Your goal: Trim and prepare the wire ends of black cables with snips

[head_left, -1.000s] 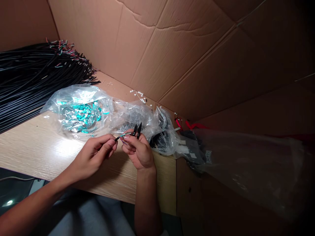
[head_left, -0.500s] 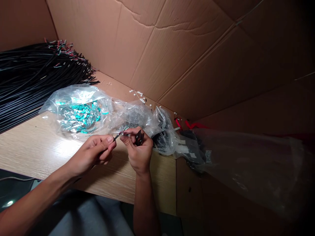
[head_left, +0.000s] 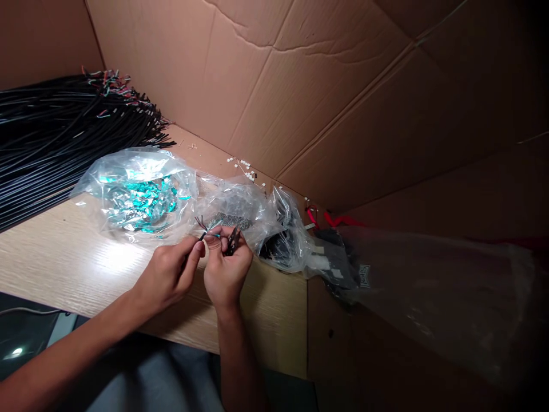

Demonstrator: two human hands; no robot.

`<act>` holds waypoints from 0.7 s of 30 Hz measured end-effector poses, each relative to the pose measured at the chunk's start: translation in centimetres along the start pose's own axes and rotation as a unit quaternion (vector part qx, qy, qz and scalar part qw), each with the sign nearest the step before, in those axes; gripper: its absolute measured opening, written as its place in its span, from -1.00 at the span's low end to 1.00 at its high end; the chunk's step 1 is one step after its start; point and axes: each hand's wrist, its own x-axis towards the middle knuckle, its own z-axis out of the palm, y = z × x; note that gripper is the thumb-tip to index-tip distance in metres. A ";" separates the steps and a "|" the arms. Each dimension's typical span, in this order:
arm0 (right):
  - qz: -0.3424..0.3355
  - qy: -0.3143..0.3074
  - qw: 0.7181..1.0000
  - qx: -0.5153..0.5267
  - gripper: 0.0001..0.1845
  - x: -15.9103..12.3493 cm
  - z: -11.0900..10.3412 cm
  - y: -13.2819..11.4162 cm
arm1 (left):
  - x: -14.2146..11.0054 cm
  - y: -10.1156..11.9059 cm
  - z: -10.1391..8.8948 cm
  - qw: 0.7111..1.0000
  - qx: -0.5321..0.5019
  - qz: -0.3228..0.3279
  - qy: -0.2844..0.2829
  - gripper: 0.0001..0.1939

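My left hand is closed, pinching a black cable between thumb and index finger. Thin coloured wires fan out from the stripped end, with dark reddish ones pointing up. Against it, fingertips nearly meeting, is my right hand, whose thumb and index finger pinch a greenish wire from the same end. Small black snips with pointed blades are also held in my right hand; their handles are hidden in the palm.
A clear bag of shiny teal scraps lies beyond my hands. Beside it are a bag of fine cuttings and a bag with black pieces. Many black cables are heaped at left. Cardboard walls enclose the wooden table.
My right hand has moved left, closer to my left hand, and turned; the snips' blades, spread apart upward a second ago, now sit closer together. The cable's wires now separate, some pointing up.
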 end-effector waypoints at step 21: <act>-0.062 -0.009 0.998 -0.029 -0.92 0.1 1.6 1.2 | 0.3 -0.5 -2.0 0.984 -0.128 -0.119 -0.032 -0.60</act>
